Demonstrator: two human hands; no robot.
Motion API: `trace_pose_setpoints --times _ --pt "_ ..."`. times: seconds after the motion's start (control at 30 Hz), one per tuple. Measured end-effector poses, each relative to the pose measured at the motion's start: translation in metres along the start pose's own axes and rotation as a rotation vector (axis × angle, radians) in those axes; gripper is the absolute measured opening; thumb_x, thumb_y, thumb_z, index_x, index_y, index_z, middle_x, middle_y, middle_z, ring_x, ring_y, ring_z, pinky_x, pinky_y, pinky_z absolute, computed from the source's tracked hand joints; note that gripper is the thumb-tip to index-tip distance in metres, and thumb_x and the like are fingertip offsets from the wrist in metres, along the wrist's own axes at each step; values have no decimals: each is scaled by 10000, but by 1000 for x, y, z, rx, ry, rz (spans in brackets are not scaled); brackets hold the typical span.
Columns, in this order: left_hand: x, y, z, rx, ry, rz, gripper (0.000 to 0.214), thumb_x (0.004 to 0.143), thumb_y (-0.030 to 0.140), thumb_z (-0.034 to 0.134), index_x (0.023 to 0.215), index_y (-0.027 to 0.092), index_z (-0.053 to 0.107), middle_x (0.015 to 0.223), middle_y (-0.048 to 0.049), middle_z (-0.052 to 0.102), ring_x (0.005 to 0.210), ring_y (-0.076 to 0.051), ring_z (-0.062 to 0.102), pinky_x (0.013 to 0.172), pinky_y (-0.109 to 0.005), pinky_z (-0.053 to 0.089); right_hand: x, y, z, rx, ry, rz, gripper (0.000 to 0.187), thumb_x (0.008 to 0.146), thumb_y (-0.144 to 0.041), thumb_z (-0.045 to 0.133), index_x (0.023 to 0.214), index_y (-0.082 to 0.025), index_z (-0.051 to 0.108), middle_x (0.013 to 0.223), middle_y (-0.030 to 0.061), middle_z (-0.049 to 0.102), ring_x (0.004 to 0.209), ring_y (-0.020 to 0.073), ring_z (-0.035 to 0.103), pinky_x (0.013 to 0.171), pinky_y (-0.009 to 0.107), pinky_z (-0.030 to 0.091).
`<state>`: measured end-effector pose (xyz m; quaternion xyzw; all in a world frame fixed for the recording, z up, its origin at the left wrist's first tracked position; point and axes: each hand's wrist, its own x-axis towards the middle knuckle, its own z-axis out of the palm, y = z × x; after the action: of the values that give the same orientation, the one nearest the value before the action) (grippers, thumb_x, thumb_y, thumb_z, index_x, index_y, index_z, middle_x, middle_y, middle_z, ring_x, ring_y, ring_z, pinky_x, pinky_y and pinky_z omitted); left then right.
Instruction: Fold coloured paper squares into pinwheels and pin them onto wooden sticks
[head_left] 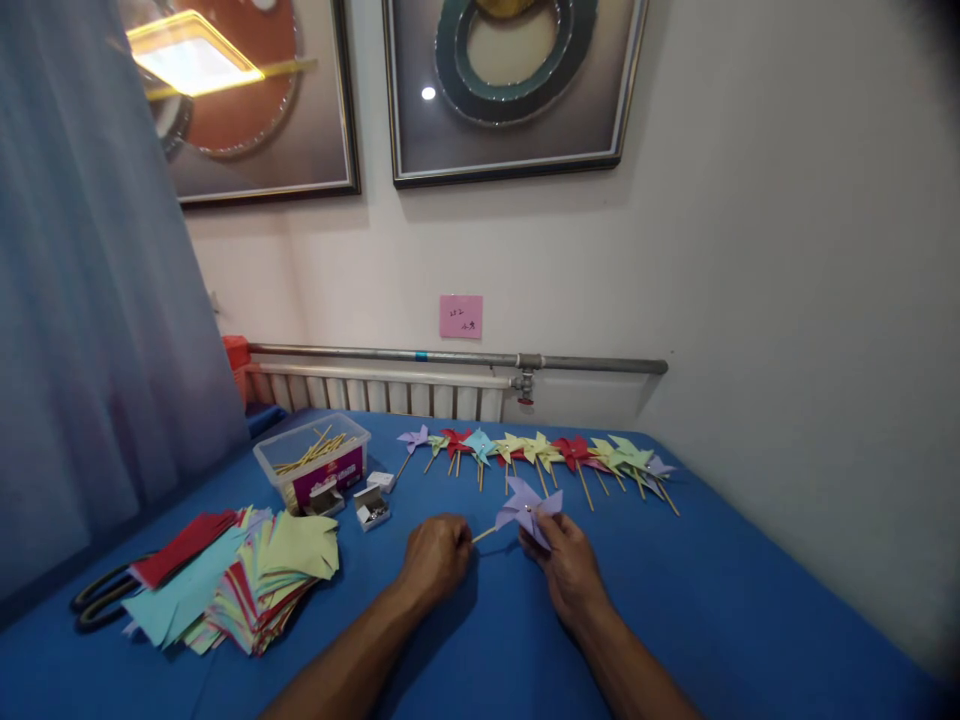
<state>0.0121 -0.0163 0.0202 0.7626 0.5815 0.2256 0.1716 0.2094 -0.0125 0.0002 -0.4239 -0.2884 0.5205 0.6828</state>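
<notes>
Holding a lilac pinwheel above the blue desk, the left hand closes on its stick, the right hand pinching a blade; more pinwheels lie at twelve o'clock, a pink wall note at eleven.

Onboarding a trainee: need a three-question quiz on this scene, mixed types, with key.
1. Which hand grips the stick of the held pinwheel?
2. True or false: from the wearer's view, the tub stands left of the pinwheel row.
3. Fill in: the pink note is on the ____.

Key:
1. The left hand; the right hand holds the pinwheel itself.
2. True.
3. Wall.
</notes>
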Motion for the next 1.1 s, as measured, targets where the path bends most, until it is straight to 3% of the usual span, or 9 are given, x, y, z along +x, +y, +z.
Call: trace_pose_setpoints --times 0.4,0.63,0.93,1.1 --pt "4 -7 1 4 53 -16 198 836 124 551 868 180 738 935 -47 752 871 -170 641 725 -266 351 2 0 -3 -53 70 -9 408 585 -538 893 735 -219 688 701 -20 712 646 167 662 611 281 528" --pt "5 -8 -1 -8 85 -48 198 854 140 561 891 177 752 926 -58 759 876 -177 653 723 -266 351 3 0 -4 -157 140 -98 462 655 -643 809 624 -241 584 552 -52 574 496 140 554 494 270 389" --pt "12 -15 0 -49 161 -106 162 870 146 591 866 183 749 875 -37 755 844 -164 657 697 -258 346 -13 -7 4 -393 74 -161 508 821 -723 590 658 -245 530 538 -45 527 491 143 492 481 263 344" --pt "16 -20 0 -65 182 -171 150 862 149 608 833 188 749 843 -41 760 827 -175 667 683 -263 350 -23 0 10 -569 -142 -241 489 864 -697 524 649 -259 484 557 -50 475 497 144 444 502 278 364"
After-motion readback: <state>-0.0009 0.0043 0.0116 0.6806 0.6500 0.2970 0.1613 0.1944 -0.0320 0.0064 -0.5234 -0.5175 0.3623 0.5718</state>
